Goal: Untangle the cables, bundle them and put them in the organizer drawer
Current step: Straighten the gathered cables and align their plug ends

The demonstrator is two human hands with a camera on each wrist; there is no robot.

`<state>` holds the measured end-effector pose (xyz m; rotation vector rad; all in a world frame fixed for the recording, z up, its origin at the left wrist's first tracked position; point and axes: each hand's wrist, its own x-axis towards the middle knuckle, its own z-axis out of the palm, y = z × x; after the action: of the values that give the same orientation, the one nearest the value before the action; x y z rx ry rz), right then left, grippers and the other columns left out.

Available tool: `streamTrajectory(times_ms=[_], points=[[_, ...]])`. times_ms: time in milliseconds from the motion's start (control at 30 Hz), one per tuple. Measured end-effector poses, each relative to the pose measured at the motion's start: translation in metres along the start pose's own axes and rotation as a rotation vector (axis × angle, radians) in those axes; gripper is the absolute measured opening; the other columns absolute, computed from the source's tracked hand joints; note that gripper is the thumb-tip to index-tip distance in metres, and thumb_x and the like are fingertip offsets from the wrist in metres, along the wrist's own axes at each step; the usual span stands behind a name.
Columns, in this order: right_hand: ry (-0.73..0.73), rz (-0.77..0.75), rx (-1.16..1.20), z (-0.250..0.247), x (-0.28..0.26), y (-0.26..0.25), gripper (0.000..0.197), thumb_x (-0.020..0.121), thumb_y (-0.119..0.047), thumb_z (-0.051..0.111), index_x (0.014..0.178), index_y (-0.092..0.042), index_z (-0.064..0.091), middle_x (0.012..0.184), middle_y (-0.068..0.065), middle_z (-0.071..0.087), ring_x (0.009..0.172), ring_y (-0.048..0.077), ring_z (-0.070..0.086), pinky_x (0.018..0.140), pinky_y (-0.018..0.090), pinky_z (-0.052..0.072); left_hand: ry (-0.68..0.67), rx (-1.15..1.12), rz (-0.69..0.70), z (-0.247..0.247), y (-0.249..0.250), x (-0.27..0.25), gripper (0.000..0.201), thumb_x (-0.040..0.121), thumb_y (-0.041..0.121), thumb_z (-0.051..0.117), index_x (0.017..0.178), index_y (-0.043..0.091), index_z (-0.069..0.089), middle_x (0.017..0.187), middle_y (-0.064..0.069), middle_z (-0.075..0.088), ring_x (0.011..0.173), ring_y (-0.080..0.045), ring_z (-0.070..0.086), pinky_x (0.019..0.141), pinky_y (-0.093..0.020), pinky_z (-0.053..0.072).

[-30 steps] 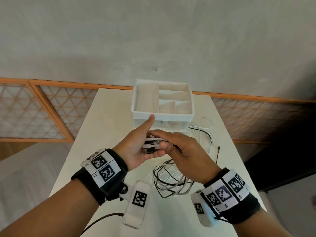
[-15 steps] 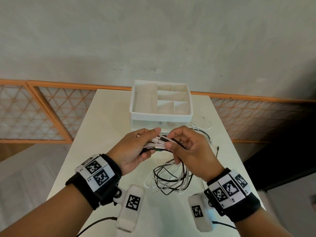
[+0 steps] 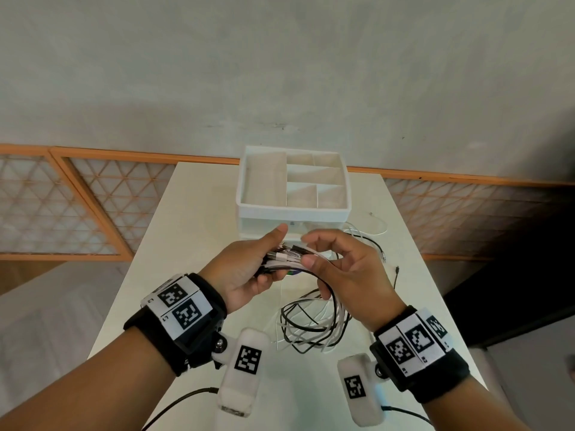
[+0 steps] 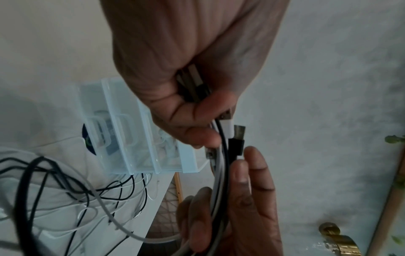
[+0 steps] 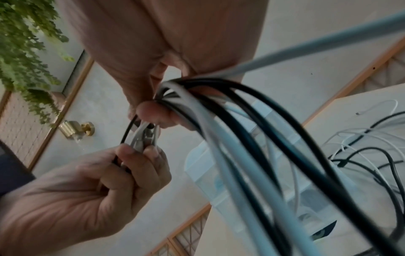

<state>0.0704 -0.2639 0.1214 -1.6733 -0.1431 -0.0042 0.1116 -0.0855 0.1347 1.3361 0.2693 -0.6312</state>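
Above the table (image 3: 199,213), your left hand (image 3: 245,272) grips the cable ends (image 3: 284,255); your right hand (image 3: 345,269) curls loosely round the cables (image 3: 311,325), and slack loops could retangle.

Both forearms are going bare, no sleeves. Each wrist is wearing a black strap (image 3: 186,335) with white panels showing black square-code markers, plus a white padded camera pod (image 3: 244,365) hanging underneath with its own marker and a black cable (image 3: 174,405) trailing off.
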Motion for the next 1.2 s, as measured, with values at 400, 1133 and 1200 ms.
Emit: streamTrajectory(times_ms=[400,1133,1200], points=[[-0.084,-0.098,-0.163,0.016,0.002,0.007,0.018,0.085,-0.005,0.077,0.096,-0.018,0.081,0.096,0.004,0.066,0.058,0.002,0.057,0.055,0.009,0.044,-0.084,0.160,0.040,0.002,-0.003,-0.002,0.046,0.090,0.055,0.059,0.101,0.012,0.072,0.073,-0.005,0.068,0.067,-0.019,0.069,0.045,-0.017,0.043],[0.085,0.202,0.068,0.018,0.005,0.001,0.011,0.090,-0.021,0.073,0.090,-0.010,0.074,0.068,0.008,0.062,0.049,0.018,0.039,0.045,0.025,0.033,0.043,0.184,0.385,0.002,-0.017,0.001,0.047,0.079,0.053,0.070,0.101,0.012,0.059,0.060,-0.003,0.058,0.042,-0.014,0.042,0.039,-0.017,0.026],[0.067,0.204,0.061,0.016,0.006,0.000,0.007,0.089,-0.016,0.074,0.093,-0.010,0.074,0.072,0.018,0.065,0.048,0.022,0.042,0.046,0.027,0.038,0.026,0.221,0.377,-0.001,-0.016,0.000,0.041,0.079,0.045,0.076,0.105,0.018,0.060,0.065,-0.009,0.056,0.044,-0.015,0.043,0.039,-0.018,0.027]])
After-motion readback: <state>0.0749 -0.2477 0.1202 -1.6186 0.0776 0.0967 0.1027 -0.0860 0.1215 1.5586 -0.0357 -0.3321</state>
